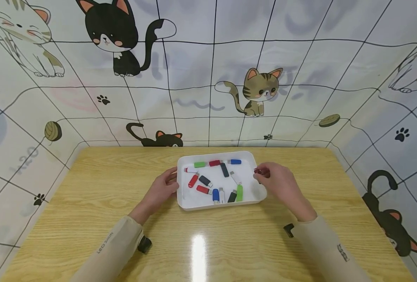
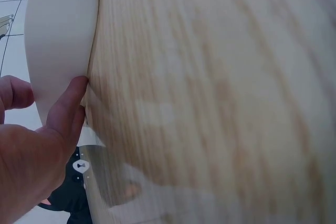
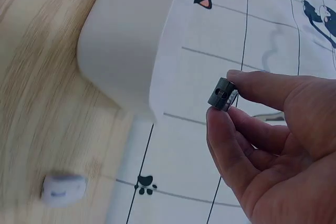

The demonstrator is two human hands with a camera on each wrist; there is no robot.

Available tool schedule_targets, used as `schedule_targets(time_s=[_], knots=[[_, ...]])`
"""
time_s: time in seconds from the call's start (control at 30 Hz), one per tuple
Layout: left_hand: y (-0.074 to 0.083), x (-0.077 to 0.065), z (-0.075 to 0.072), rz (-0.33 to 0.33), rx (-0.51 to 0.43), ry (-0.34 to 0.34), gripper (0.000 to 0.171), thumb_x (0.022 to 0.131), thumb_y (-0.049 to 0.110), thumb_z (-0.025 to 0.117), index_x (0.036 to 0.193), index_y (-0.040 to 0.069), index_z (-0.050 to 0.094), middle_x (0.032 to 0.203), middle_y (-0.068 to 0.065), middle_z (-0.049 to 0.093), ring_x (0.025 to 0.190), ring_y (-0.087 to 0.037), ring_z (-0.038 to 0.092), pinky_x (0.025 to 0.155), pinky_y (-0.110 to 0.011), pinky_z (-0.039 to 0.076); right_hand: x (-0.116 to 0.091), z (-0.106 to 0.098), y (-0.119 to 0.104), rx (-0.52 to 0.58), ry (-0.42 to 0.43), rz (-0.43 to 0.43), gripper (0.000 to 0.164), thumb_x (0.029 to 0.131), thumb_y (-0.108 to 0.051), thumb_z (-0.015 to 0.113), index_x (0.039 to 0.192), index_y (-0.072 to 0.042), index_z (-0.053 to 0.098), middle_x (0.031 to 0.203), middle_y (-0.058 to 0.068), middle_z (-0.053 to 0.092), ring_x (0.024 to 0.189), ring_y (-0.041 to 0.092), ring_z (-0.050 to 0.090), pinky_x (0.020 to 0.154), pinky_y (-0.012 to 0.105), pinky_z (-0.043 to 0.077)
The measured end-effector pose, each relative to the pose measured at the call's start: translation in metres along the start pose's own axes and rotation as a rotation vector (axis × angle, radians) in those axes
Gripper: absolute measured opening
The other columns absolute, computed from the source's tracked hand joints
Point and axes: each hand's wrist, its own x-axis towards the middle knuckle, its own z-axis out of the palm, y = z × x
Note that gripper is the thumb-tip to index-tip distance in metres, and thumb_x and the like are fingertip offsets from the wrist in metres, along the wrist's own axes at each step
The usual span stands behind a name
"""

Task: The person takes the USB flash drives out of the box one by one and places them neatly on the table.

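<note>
Head view, centre-right: our right hand is pinching a USB stick, likely light, stiff, best held by its casing; our left hand, loosely extended, is touching the tray.

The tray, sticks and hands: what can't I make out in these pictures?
Held stick: in the head view, fingers of the right hand hide part of it.
Tray: in both wrist views, its outer wall hides whatever lies inside.
Left hand: cut off by the left edge of the left wrist view.
Loose sticks: any print is too small in the head view.
</note>
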Motion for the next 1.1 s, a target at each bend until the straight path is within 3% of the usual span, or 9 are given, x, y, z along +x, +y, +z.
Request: schedule_targets(time_s=[0.47, 0.87, 1.1], knots=[[0.0, 0.0, -0.001, -0.007, -0.017, -0.017, 0.066, 0.092, 0.003, 0.051, 0.153, 0.008, 0.028, 0.15, -0.017, 0.037, 0.13, -0.031, 0.044, 0.096, -0.044, 0.046, -0.017, -0.025, 0.058, -0.024, 0.068, 0.062, 0.037, 0.091, -0.032, 0.062, 0.112, -0.001, 0.067, 0.097, 0.011, 0.069, 0.087, 0.026, 0.063, 0.068, 0.041, 0.05], [-0.001, -0.001, -0.001, 0.011, -0.024, -0.014, 0.065, 0.091, 0.001, 0.05, 0.152, 0.007, 0.029, 0.149, -0.018, 0.038, 0.13, -0.03, 0.045, 0.094, -0.043, 0.048, -0.017, -0.021, 0.089, -0.053, 0.029, 0.126, 0.038, 0.091, -0.034, 0.063, 0.108, 0.0, 0.066, 0.094, 0.013, 0.068, 0.081, 0.026, 0.061, 0.065, 0.04, 0.047], [-0.001, -0.001, -0.001, 0.015, -0.028, -0.019, 0.065, 0.091, 0.001, 0.05, 0.152, 0.006, 0.029, 0.149, -0.018, 0.038, 0.13, -0.03, 0.045, 0.095, -0.043, 0.047, -0.014, -0.016, 0.099, -0.039, -0.041, 0.174, 0.036, 0.09, -0.032, 0.063, 0.106, 0.001, 0.066, 0.094, 0.012, 0.067, 0.081, 0.025, 0.059, 0.067, 0.04, 0.046]])
